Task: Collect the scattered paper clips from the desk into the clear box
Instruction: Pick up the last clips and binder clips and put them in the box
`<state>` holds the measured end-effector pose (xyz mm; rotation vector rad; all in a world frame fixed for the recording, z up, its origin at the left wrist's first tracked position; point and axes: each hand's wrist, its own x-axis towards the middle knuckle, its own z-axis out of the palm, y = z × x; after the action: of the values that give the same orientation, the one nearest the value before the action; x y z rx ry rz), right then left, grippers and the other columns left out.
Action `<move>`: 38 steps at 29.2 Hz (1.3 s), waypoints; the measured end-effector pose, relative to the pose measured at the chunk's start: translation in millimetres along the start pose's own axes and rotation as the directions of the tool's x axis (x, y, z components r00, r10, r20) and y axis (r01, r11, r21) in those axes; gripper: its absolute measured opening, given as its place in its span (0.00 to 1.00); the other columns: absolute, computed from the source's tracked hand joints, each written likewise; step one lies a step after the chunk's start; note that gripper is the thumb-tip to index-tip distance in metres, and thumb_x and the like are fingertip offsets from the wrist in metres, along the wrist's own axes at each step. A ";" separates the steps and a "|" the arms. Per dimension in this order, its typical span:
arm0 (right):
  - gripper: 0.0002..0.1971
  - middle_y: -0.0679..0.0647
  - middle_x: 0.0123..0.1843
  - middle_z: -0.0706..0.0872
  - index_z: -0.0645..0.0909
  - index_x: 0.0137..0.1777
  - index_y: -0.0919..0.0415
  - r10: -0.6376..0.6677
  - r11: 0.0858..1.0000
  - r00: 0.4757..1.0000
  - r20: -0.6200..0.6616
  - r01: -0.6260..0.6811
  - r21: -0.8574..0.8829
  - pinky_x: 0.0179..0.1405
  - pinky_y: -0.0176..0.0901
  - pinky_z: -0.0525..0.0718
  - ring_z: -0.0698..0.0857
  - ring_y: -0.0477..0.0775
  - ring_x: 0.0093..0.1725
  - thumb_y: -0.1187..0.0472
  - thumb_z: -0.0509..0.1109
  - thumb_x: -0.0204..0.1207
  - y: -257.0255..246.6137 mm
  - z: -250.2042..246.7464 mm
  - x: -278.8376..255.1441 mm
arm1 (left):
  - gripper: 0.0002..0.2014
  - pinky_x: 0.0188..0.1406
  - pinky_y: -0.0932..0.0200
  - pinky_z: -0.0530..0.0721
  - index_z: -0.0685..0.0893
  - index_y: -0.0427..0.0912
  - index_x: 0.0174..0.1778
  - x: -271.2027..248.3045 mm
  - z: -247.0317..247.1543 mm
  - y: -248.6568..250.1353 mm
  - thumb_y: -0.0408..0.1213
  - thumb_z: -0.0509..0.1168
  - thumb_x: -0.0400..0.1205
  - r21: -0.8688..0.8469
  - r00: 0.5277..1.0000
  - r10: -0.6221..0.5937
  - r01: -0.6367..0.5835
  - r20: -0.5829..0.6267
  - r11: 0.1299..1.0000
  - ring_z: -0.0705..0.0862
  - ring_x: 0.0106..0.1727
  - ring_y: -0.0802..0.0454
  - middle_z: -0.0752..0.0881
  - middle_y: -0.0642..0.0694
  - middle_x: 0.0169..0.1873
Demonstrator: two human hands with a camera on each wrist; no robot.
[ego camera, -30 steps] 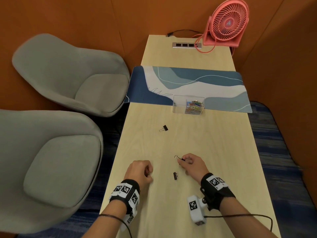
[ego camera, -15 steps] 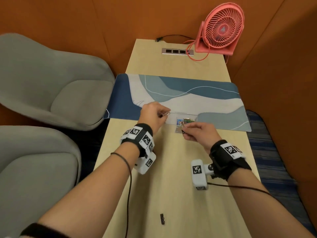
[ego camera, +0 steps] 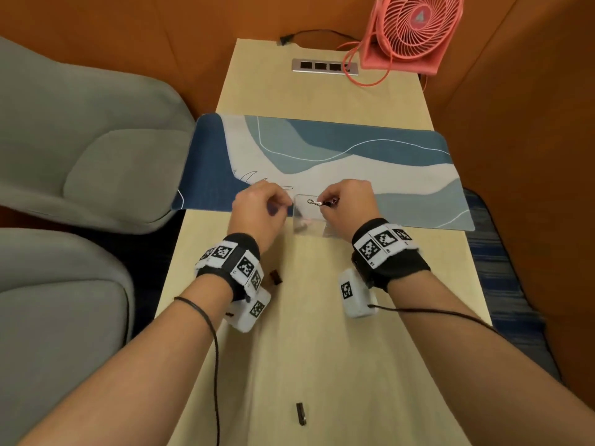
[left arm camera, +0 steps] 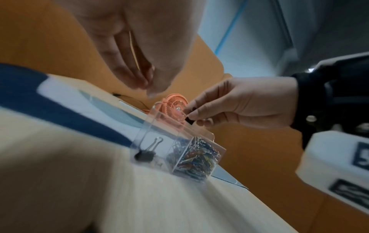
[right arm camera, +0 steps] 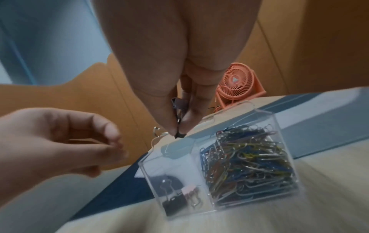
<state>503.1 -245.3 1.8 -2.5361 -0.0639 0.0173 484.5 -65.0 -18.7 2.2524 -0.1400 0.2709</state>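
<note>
Right hand (ego camera: 349, 201) pinching a black binder clip (right arm camera: 178, 108) over the clear box (right arm camera: 219, 165) should release above the binder-clip compartment; left hand (ego camera: 259, 206) loosely curled, apparently empty.

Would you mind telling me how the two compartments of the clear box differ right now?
The left compartment is mostly empty; the right compartment is nearly full. The left compartment holds binder clips; the right compartment holds coloured paper clips. Both have clear walls.
</note>
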 end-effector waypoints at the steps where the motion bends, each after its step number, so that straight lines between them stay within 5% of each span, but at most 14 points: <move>1: 0.09 0.54 0.47 0.90 0.90 0.48 0.55 -0.016 0.998 0.999 0.043 0.019 -0.061 0.56 0.38 0.81 0.86 0.55 0.49 0.66 0.71 0.71 -3.2 3.5 1.9 | 0.11 0.41 0.63 0.82 0.84 0.49 0.34 -11.5 -3.9 -8.2 0.26 0.69 0.72 0.001 0.999 -0.026 0.026 -0.031 1.000 0.81 0.36 0.61 0.83 0.56 0.36; 3: 0.12 0.56 0.53 0.88 0.88 0.55 0.54 -0.030 0.989 0.995 0.100 0.044 -0.144 0.59 0.42 0.81 0.85 0.57 0.53 0.64 0.72 0.73 -9.3 9.5 1.5 | 0.12 0.41 0.59 0.82 0.82 0.50 0.34 -34.3 -9.5 -24.1 0.25 0.66 0.73 0.040 0.997 -0.081 0.081 0.017 0.996 0.80 0.39 0.57 0.82 0.54 0.38; 5: 0.15 0.56 0.57 0.85 0.85 0.60 0.54 -0.030 0.985 0.994 0.107 0.047 -0.166 0.60 0.45 0.82 0.85 0.57 0.53 0.63 0.73 0.73 -14.6 11.7 -5.6 | 0.15 0.48 0.59 0.81 0.86 0.50 0.41 -55.5 -11.4 -37.1 0.24 0.63 0.75 0.096 0.978 -0.089 0.072 0.189 0.993 0.80 0.45 0.56 0.81 0.53 0.45; 8: 0.15 0.56 0.58 0.84 0.84 0.60 0.56 -0.067 0.981 0.995 0.076 0.079 -0.176 0.57 0.49 0.84 0.84 0.57 0.54 0.66 0.71 0.75 -20.3 10.0 -22.6 | 0.22 0.62 0.52 0.79 0.87 0.47 0.61 -79.2 -7.5 -46.3 0.22 0.60 0.77 0.208 0.879 0.021 -0.136 0.476 0.969 0.78 0.62 0.47 0.80 0.47 0.62; 11: 0.13 0.54 0.52 0.86 0.86 0.58 0.56 -0.127 0.978 0.990 0.064 0.136 -0.161 0.53 0.49 0.84 0.84 0.55 0.49 0.65 0.67 0.76 -26.0 6.2 -59.0 | 0.21 0.63 0.47 0.79 0.86 0.45 0.64 -96.1 -10.9 -41.9 0.24 0.61 0.79 0.283 0.812 0.047 -0.256 0.582 0.924 0.75 0.68 0.43 0.79 0.43 0.68; 13: 0.11 0.51 0.46 0.87 0.87 0.54 0.55 -0.136 0.979 0.970 0.201 0.163 -0.125 0.52 0.47 0.84 0.82 0.49 0.44 0.64 0.67 0.75 -27.1 9.9 -99.9 | 0.19 0.59 0.46 0.81 0.86 0.44 0.64 -110.2 -21.9 -37.1 0.27 0.61 0.80 0.351 0.793 0.014 -0.285 0.609 0.892 0.75 0.67 0.44 0.79 0.45 0.67; 15: 0.09 0.49 0.45 0.87 0.87 0.53 0.53 -0.102 0.976 0.896 0.431 0.174 -0.131 0.53 0.48 0.84 0.81 0.47 0.41 0.57 0.69 0.75 -25.1 20.0 -148.6 | 0.17 0.56 0.45 0.82 0.86 0.43 0.63 -132.5 -35.9 -37.9 0.29 0.60 0.81 0.387 0.775 -0.007 -0.308 0.632 0.869 0.76 0.63 0.44 0.79 0.45 0.64; 17: 0.14 0.48 0.48 0.85 0.85 0.56 0.51 -0.045 0.969 0.798 0.602 0.182 -0.169 0.53 0.49 0.84 0.81 0.47 0.43 0.47 0.71 0.74 -20.6 31.7 -192.6 | 0.15 0.54 0.44 0.82 0.86 0.43 0.61 -160.0 -52.8 -40.7 0.33 0.59 0.83 0.391 0.764 -0.032 -0.293 0.644 0.873 0.76 0.60 0.44 0.79 0.45 0.63; 19: 0.23 0.47 0.52 0.79 0.81 0.60 0.48 -0.004 0.960 0.752 0.659 0.188 -0.208 0.53 0.48 0.83 0.80 0.49 0.47 0.37 0.73 0.68 -16.9 40.7 -231.1 | 0.14 0.55 0.45 0.82 0.86 0.44 0.61 -192.9 -74.0 -40.6 0.36 0.58 0.84 0.393 0.747 -0.078 -0.255 0.660 0.884 0.76 0.59 0.46 0.78 0.46 0.62; 22: 0.28 0.47 0.55 0.73 0.77 0.61 0.47 -0.003 0.968 0.748 0.664 0.170 -0.187 0.50 0.47 0.83 0.81 0.50 0.47 0.37 0.76 0.64 -15.6 48.5 -273.5 | 0.15 0.58 0.48 0.81 0.85 0.46 0.63 -243.6 -103.0 -37.2 0.44 0.61 0.84 0.390 0.729 -0.148 -0.174 0.668 0.904 0.76 0.60 0.48 0.75 0.48 0.63; 26: 0.07 0.52 0.54 0.76 0.83 0.52 0.57 -0.046 0.969 0.814 0.578 0.178 -0.173 0.52 0.45 0.83 0.84 0.53 0.47 0.62 0.71 0.75 -18.7 60.2 -303.4 | 0.30 0.61 0.54 0.80 0.79 0.52 0.69 -305.4 -125.3 -33.3 0.60 0.70 0.73 0.395 0.721 -0.237 -0.055 0.651 0.917 0.73 0.61 0.53 0.71 0.52 0.63; 28: 0.06 0.53 0.52 0.79 0.86 0.48 0.60 -0.041 0.974 0.844 0.535 0.154 -0.168 0.48 0.37 0.79 0.83 0.55 0.47 0.67 0.68 0.75 -20.5 63.9 -313.6 | 0.31 0.61 0.59 0.78 0.79 0.53 0.68 -328.9 -127.5 -33.2 0.58 0.75 0.69 0.394 0.724 -0.256 -0.023 0.640 0.919 0.73 0.58 0.54 0.71 0.52 0.61; 32: 0.10 0.54 0.51 0.80 0.86 0.48 0.60 -0.027 0.974 0.832 0.554 0.147 -0.172 0.45 0.32 0.71 0.82 0.55 0.49 0.70 0.66 0.74 -25.5 61.1 -327.8 | 0.16 0.57 0.53 0.82 0.87 0.47 0.60 -355.8 -119.1 -31.3 0.43 0.74 0.76 0.368 0.798 -0.239 0.022 0.554 0.929 0.79 0.51 0.52 0.77 0.49 0.54; 38: 0.10 0.54 0.52 0.81 0.87 0.48 0.59 -0.002 0.967 0.826 0.563 0.145 -0.209 0.45 0.33 0.72 0.81 0.54 0.51 0.70 0.66 0.74 -30.2 50.1 -338.2 | 0.13 0.50 0.52 0.83 0.87 0.42 0.57 -364.3 -109.4 -17.4 0.43 0.65 0.81 0.429 0.849 -0.222 -0.007 0.480 0.903 0.80 0.48 0.46 0.80 0.45 0.51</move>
<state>162.7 -208.9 -22.8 -2.6819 -0.4218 0.7736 118.3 33.6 -51.5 2.7039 -0.2558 -0.4284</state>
